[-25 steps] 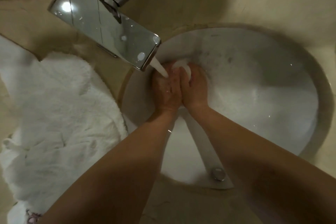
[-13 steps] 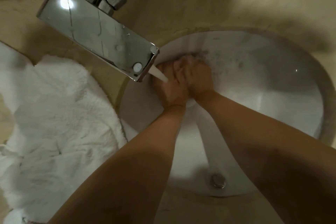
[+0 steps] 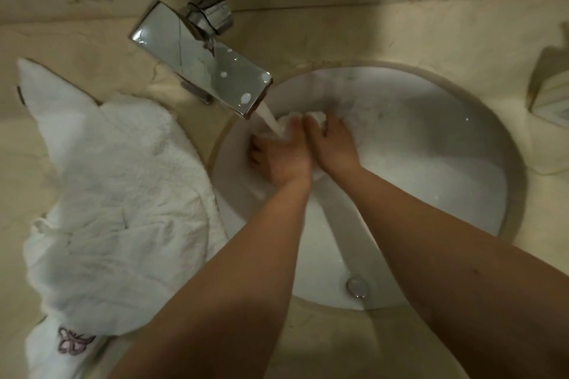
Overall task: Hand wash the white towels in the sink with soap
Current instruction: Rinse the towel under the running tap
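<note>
Both hands work a small white towel [image 3: 288,124] bunched under the running faucet [image 3: 203,63], low in the sink [image 3: 431,138]. The left hand [image 3: 278,160] clenches its lower part; the right hand [image 3: 331,144] curls its grip round the upper wad. Better to rub the halves against each other right in the stream, turning the wad. More white towels [image 3: 114,200] wait on the bench [image 3: 354,37].
</note>
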A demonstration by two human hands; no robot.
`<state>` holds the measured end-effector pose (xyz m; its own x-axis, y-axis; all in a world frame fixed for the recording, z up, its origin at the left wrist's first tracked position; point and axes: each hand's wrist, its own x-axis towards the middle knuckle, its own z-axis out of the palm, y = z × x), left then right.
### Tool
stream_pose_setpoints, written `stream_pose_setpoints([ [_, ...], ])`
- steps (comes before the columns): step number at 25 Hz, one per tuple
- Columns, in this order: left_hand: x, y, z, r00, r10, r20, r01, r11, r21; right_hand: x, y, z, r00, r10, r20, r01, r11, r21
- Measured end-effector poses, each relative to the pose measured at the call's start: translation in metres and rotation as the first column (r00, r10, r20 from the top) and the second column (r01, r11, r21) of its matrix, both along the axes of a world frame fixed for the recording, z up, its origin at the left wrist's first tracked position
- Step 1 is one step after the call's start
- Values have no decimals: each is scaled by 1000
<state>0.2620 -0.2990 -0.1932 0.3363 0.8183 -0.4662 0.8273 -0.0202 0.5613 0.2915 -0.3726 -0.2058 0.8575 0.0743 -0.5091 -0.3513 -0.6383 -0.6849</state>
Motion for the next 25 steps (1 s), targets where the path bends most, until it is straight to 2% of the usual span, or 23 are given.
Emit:
stream_pose_setpoints([
  [4,-9,14,7,987,-69,148,93,981,-168,-18,2,14,989,-131,66,115,973,200],
  [7,-20,12,16,948,8,319,54,981,-187,-27,4,23,969,-210,133,165,943,289],
  [10,-19,14,27,879,74,471,70,958,-280,-27,6,28,950,-288,121,233,911,342],
  [13,-18,16,31,880,-65,470,188,957,-221,-27,4,26,944,-321,82,276,899,339],
  [15,-22,19,19,843,-231,486,328,937,-123,-26,2,26,966,-243,87,212,940,268],
  [18,-26,23,11,805,-424,414,463,887,7,-22,1,26,958,-45,284,9,992,128],
  [19,-26,22,9,811,-441,386,464,885,36,-24,2,23,932,10,363,-58,991,122],
  [21,-23,19,9,810,-399,429,400,912,93,-25,10,19,904,119,411,-174,980,98],
  [22,-22,19,0,811,-325,486,352,935,37,-23,13,17,902,150,405,-194,978,71],
  [24,-20,20,-12,840,-283,462,352,934,-67,-22,17,12,918,153,367,-178,983,34],
  [25,-23,21,-23,837,-367,406,409,912,-20,-23,18,9,924,130,360,-150,988,29],
])
